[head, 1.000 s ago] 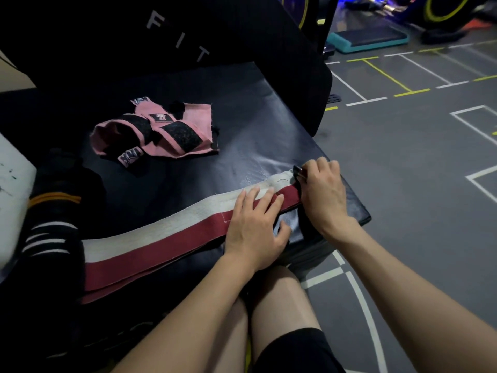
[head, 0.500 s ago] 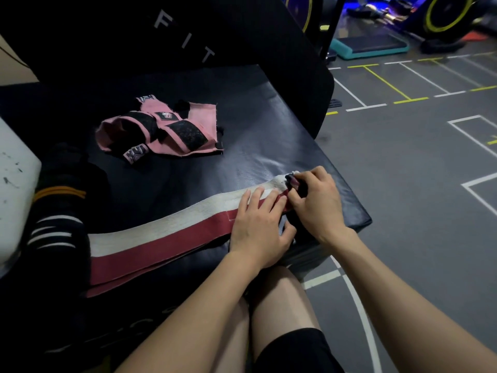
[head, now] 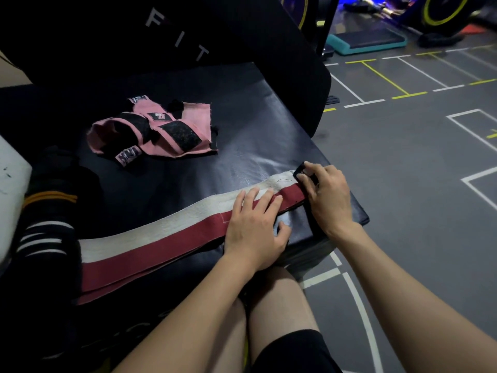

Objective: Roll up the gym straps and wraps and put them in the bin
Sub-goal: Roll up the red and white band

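A long white and dark red wrap [head: 161, 235] lies flat across the black padded box [head: 242, 125], running from lower left to the box's right corner. My left hand [head: 255, 227] presses flat on the wrap near its right end. My right hand [head: 326, 195] pinches the wrap's black end tab at the corner of the box, fingers curled over it. A pink and black pair of wraps [head: 158, 133] lies crumpled further back on the box. Black straps with orange and white stripes [head: 48, 227] sit in a heap at the left.
A white object's edge [head: 10, 189] shows at the far left. A black pad with white letters [head: 188, 36] leans behind the box. Grey gym floor [head: 416, 170] with painted lines spreads to the right; my knees are below the box's near edge.
My right hand has folded the wrap's black end over and now pinches it at the box corner. My left hand stays pressed on the wrap.
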